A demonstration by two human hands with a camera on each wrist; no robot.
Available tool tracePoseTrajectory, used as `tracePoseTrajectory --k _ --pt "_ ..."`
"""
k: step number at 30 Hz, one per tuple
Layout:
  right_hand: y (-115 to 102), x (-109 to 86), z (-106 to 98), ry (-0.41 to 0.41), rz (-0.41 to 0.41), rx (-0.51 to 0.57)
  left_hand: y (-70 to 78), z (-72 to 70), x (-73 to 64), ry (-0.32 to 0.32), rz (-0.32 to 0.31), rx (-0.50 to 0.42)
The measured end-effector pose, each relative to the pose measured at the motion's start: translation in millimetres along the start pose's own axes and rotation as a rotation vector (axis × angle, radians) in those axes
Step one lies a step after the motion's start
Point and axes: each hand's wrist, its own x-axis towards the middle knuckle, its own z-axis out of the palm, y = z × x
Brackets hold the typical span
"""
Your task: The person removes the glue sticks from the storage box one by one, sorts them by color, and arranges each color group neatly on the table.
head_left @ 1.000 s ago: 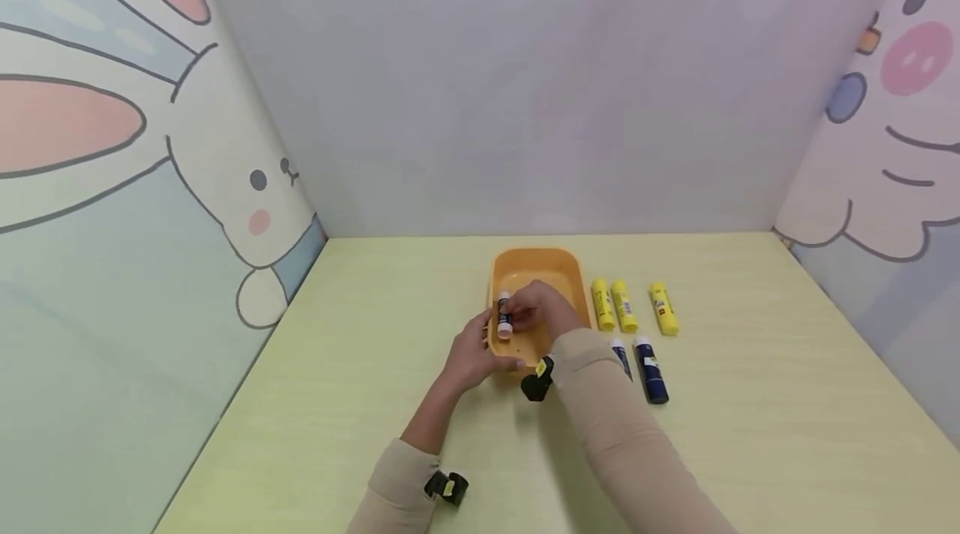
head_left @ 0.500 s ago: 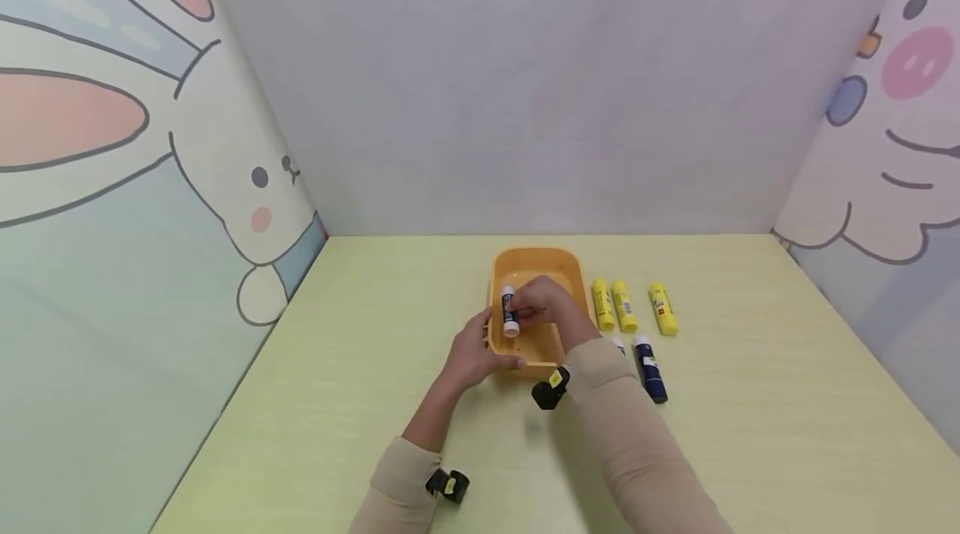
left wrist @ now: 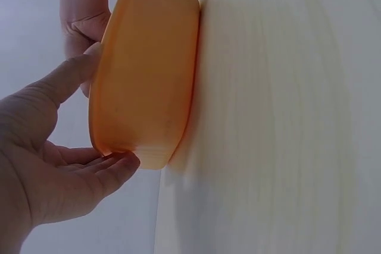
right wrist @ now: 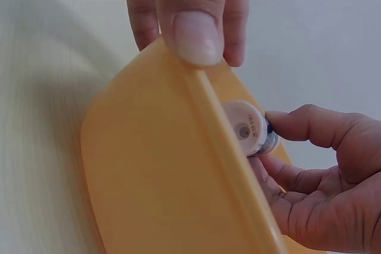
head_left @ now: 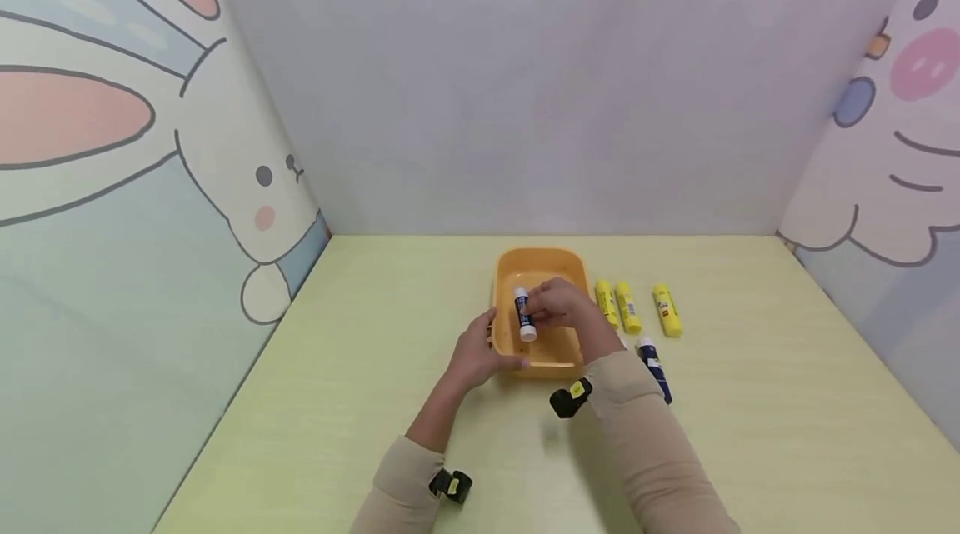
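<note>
An orange plastic tub [head_left: 555, 371] stands on the table in front of me. My left hand [head_left: 476, 355] grips its near left corner, thumb [left wrist: 74, 72] at the rim and fingers along the side wall. Inside the tub my right hand [head_left: 561, 303] pinches a dark blue glue stick [head_left: 524, 314] with white ends between thumb and fingers. The right wrist view shows the round pale end of this glue stick [right wrist: 245, 128] just behind the rim. Part of the tub's floor is hidden under my right hand.
Right of the tub lie three yellow glue sticks [head_left: 628, 307]. Nearer me is a dark blue glue stick [head_left: 654, 367], partly covered by my right sleeve [head_left: 645, 426]; another white tip [head_left: 624, 343] peeks out beside it. A pale wall [head_left: 555, 101] rises behind the table.
My right hand has moved right, carrying the glue stick from the tub's left wall towards its middle. My left hand keeps its grip on the corner.
</note>
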Motion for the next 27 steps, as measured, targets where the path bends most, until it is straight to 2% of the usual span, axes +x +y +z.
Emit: tracePoseTrajectory --k 5,14,27 --pt "1 -3.7 -5 -0.022 -0.027 0.015 1.2 0.3 0.2 0.001 -0.002 0.004" --pt "6 -12.9 -14 -0.108 -0.101 0.097 2.5 -0.7 1.0 0.001 -0.011 0.009" --pt "12 -33.4 -29 -0.137 -0.167 0.078 0.7 3.7 3.4 0.003 -0.032 -0.004"
